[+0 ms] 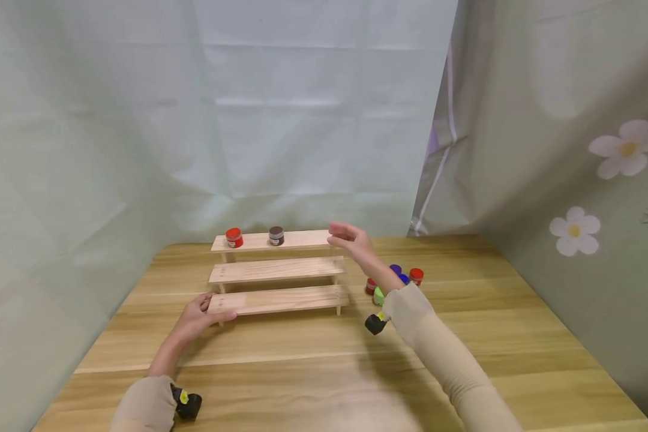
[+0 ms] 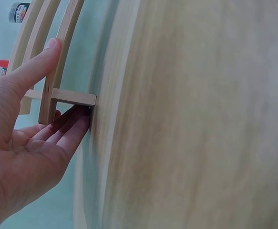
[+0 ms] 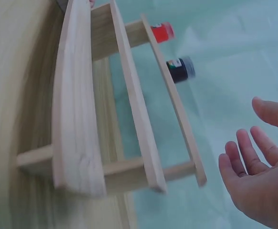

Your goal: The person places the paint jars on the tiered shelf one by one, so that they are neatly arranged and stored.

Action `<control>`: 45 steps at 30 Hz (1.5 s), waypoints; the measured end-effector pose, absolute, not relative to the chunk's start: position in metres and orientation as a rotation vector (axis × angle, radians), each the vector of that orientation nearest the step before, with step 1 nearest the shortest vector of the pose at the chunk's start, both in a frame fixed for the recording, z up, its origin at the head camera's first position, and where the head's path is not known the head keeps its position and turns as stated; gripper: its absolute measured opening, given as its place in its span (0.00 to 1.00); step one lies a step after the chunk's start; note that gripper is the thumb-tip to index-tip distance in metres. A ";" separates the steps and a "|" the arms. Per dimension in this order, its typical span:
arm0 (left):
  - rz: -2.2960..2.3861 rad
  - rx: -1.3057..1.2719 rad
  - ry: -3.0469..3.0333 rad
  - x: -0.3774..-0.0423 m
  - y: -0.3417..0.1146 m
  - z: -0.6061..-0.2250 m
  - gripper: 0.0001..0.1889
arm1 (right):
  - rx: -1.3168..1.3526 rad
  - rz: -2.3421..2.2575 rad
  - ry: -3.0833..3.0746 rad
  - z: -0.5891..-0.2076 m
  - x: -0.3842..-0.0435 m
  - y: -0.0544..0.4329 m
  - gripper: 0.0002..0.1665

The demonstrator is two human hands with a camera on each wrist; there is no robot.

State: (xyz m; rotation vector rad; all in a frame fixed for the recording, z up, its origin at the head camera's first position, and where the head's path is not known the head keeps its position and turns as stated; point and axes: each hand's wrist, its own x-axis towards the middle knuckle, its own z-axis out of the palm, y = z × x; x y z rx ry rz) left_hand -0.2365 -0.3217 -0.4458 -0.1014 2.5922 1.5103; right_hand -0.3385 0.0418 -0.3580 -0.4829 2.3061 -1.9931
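Pale curtains [image 1: 324,120] hang behind your wooden bench [image 1: 281,384], which carries a 3-tier wooden rack [image 1: 278,270]. Your left hand [image 1: 194,318] grips the left end of its lowest shelf [image 1: 286,300], thumb along the front edge. Your right hand [image 1: 354,242] is empty, fingers loosely bent beside the right end of the top shelf [image 1: 305,239]. That shelf bears 1 red jar [image 1: 234,238] and 1 dark jar [image 1: 276,236]; at least 5 more jars [image 1: 404,279] cluster on the bench, right of the rack.

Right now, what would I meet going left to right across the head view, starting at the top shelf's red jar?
Red shelf jar, dark jar, right hand, rightmost table jar, printed white flowers.
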 end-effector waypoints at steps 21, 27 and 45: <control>1.478 -0.086 2.604 -0.238 -0.327 -0.447 0.53 | -0.256 -1.878 2.383 -0.414 -0.307 0.127 0.27; 1.466 -0.092 2.600 -0.238 -0.327 -0.448 0.53 | -0.168 -1.855 2.405 -0.432 -0.300 0.139 0.27; 1.446 -0.071 2.623 -0.237 -0.323 -0.445 0.51 | -0.141 -1.852 2.467 -0.453 -0.296 0.151 0.26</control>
